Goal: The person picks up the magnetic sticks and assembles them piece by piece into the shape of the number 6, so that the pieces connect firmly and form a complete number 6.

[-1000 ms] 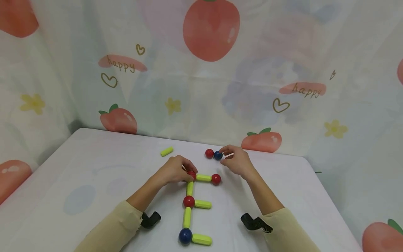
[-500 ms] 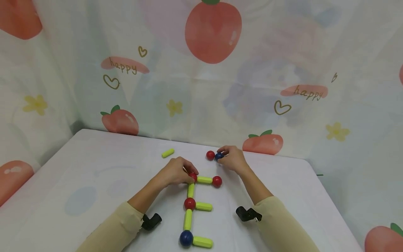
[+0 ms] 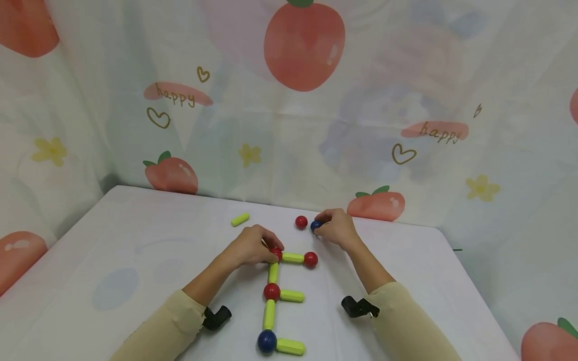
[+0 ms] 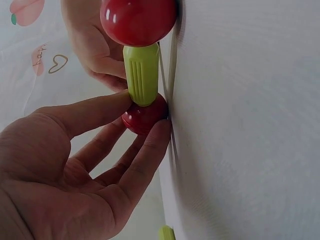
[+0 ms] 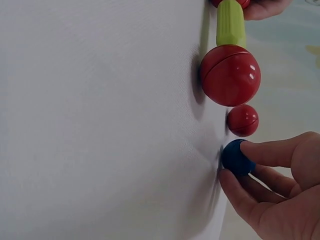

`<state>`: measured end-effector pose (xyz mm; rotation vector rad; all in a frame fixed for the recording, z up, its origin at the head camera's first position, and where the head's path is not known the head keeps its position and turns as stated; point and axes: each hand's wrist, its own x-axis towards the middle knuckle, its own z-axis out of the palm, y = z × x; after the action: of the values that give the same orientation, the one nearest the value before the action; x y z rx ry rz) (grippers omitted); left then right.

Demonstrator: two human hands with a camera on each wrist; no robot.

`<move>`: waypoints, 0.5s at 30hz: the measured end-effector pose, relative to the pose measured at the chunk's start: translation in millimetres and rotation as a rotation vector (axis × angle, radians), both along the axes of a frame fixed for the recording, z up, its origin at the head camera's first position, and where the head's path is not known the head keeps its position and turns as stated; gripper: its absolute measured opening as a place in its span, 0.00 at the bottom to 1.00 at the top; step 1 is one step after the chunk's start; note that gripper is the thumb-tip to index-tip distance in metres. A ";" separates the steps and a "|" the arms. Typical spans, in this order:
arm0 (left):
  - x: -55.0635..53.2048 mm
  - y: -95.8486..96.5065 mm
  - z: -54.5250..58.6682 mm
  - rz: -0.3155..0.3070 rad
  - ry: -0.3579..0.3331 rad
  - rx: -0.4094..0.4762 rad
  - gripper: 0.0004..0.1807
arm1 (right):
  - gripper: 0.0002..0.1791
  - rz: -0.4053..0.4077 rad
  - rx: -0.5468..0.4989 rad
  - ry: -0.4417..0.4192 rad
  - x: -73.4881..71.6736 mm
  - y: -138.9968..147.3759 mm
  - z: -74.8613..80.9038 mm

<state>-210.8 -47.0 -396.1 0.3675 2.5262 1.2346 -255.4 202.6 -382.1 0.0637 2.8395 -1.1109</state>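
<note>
My left hand pinches the red ball at the top corner of a joined figure of balls and yellow-green rods. A rod runs right from that corner to another red ball. Down the left side come a middle red ball and a blue ball at the bottom, each with a rod pointing right. Beyond the figure, my right hand pinches a second blue ball between thumb and fingers. A loose red ball sits just left of it, a small gap between them.
One loose yellow-green rod lies near the table's back edge, left of the loose balls. The white-covered table meets a printed curtain behind. A black wrist mount sticks out from the left sleeve, with another on the right.
My right hand has closed its fingers on the loose blue ball and drawn it slightly right, apart from the red ball it sat against. The left hand stays on the corner ball.
</note>
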 end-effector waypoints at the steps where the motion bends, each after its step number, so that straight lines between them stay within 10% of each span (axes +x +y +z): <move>1: -0.2 0.1 0.1 -0.001 0.000 0.002 0.09 | 0.18 -0.002 -0.006 0.000 0.5 0.8 0.1; 15: 0.1 0.5 -0.4 0.011 -0.009 0.002 0.08 | 0.17 0.004 -0.029 -0.023 20.0 10.6 8.0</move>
<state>-210.7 -46.6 -396.4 0.3480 2.5235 1.2398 -235.5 213.2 -374.1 0.0690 2.8014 -1.1426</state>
